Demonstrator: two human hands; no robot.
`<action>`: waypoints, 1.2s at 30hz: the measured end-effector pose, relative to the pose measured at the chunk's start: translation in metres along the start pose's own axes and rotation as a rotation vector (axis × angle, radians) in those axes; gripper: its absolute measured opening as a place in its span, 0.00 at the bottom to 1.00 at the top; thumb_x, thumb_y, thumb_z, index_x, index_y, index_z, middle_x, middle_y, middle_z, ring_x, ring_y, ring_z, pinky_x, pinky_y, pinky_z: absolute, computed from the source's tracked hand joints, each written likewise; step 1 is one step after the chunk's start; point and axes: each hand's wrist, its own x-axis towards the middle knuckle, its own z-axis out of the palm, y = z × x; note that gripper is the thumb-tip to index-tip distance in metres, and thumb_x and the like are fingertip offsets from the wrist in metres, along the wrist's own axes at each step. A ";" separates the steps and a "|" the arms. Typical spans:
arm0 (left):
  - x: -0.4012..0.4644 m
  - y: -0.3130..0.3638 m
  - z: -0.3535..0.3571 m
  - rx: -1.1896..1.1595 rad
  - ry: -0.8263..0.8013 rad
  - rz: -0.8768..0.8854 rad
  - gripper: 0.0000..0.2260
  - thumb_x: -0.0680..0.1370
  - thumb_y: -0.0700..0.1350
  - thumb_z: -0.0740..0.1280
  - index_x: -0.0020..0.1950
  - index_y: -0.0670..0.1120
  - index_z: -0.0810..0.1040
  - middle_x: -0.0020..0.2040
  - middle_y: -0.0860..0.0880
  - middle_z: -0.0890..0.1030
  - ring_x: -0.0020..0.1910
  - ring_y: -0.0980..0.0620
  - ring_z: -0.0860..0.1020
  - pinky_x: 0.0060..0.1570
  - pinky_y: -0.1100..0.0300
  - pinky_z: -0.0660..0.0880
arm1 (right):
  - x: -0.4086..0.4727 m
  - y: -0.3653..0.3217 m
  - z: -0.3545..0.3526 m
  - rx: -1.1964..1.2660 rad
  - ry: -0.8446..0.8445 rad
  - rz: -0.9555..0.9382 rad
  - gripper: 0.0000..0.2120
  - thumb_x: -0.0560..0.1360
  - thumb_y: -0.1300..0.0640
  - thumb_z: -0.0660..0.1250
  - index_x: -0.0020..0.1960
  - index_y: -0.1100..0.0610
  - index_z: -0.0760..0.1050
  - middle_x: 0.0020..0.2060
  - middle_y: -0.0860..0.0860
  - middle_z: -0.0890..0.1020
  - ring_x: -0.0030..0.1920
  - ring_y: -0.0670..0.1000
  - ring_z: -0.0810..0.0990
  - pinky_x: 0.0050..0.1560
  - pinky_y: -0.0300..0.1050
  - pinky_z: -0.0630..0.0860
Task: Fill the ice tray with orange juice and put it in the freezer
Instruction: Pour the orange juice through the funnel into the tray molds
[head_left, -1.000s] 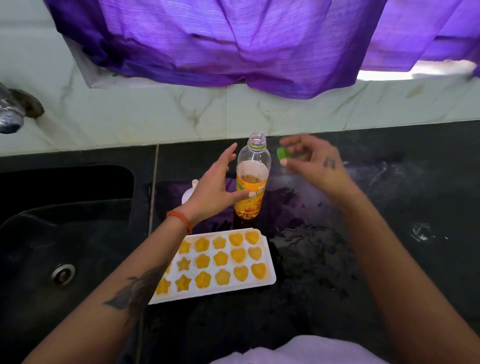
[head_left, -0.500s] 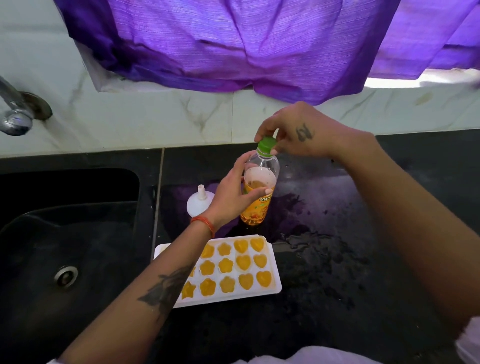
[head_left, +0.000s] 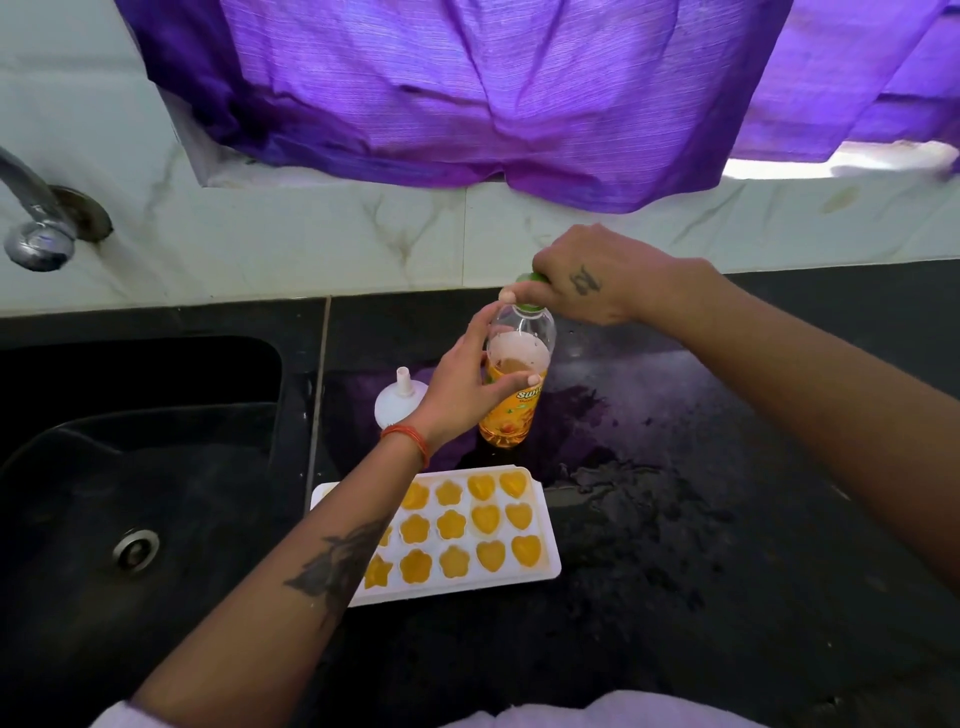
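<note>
A white ice tray (head_left: 545, 545) lies on the black counter, its star, flower and heart moulds filled with orange juice; my left forearm covers its left part. Behind it stands a clear juice bottle (head_left: 514, 410), about half full, with an orange label. My left hand (head_left: 462, 384) grips the bottle's body. My right hand (head_left: 582, 280) sits on top of the bottle, fingers closed on the green cap (head_left: 530, 278) at the neck.
A small white funnel-like piece (head_left: 397, 400) rests left of the bottle. A black sink (head_left: 135, 493) with a drain fills the left; a metal tap (head_left: 31, 223) hangs above it. Purple curtain (head_left: 493, 93) hangs over the tiled wall. Counter right of tray is wet.
One second ago the bottle was uncapped and my right hand held the cap beside it. The cap came onto the neck, and my right hand now grips it there.
</note>
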 end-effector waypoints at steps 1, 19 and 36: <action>0.000 0.000 0.000 -0.003 -0.001 0.005 0.36 0.72 0.48 0.73 0.74 0.56 0.56 0.67 0.48 0.71 0.59 0.52 0.74 0.51 0.66 0.75 | -0.002 0.004 -0.002 0.021 -0.019 -0.003 0.35 0.72 0.32 0.52 0.48 0.64 0.78 0.39 0.58 0.80 0.36 0.54 0.77 0.40 0.46 0.72; -0.003 0.005 -0.002 0.001 -0.027 -0.007 0.36 0.73 0.46 0.72 0.74 0.55 0.55 0.66 0.48 0.72 0.60 0.51 0.75 0.52 0.64 0.75 | 0.004 0.000 0.013 -0.207 0.161 -0.124 0.28 0.77 0.38 0.51 0.48 0.63 0.73 0.38 0.57 0.78 0.34 0.52 0.72 0.36 0.44 0.66; -0.001 0.006 -0.001 0.022 -0.034 0.015 0.35 0.72 0.47 0.73 0.72 0.58 0.56 0.66 0.49 0.72 0.59 0.52 0.75 0.52 0.65 0.75 | 0.004 -0.003 0.011 -0.171 0.182 -0.096 0.29 0.77 0.38 0.50 0.46 0.63 0.75 0.38 0.57 0.79 0.37 0.56 0.76 0.38 0.44 0.67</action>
